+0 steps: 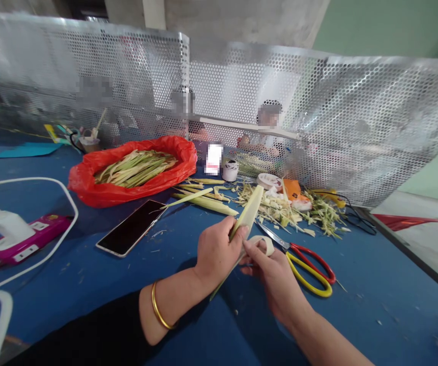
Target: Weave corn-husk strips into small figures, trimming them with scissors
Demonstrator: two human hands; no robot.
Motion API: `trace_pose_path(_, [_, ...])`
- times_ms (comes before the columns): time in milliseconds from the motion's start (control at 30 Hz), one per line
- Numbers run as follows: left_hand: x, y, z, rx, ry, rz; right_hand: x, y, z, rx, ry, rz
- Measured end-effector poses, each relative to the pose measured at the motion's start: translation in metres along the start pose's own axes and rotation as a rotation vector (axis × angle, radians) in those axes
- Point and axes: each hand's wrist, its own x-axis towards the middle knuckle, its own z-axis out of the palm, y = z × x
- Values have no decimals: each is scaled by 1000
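My left hand (219, 249), with a gold bangle at its wrist, is closed round a pale green folded leaf (252, 206). The leaf's broad end points up and away, and its thin tip shows below the hand. Close beside it, my right hand (275, 279) pinches a narrow cream strip that curls into a loop (268, 245), possibly tape; its far end is hidden by the fingers. Scissors (306, 264) with one red and one yellow handle lie just right of my right hand. Several loose leaf strips (211, 202) rest on the blue table beyond my left hand.
A red plastic bag (85, 183) holds many leaf strips. A phone (130, 229) and a purple power strip (47, 226) with a white cable lie left. Trimmings (280, 211), a tape roll (269, 181) and a jar (230, 170) stand before a perforated metal screen (222, 76); people sit behind it.
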Motion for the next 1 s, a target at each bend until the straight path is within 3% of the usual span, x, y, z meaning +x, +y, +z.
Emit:
trace_pose_path(233, [0,-4,5,-118,-82,-113,4,2,-2,-23,43,-137])
trace_pose_path(600, [5,-4,2,-71,-18,-87,2,3,-2,-198,152,-309])
trace_pose_path(1000, [12,-13,3,-115,27,-126,-14,1,-10,-549,168,-835])
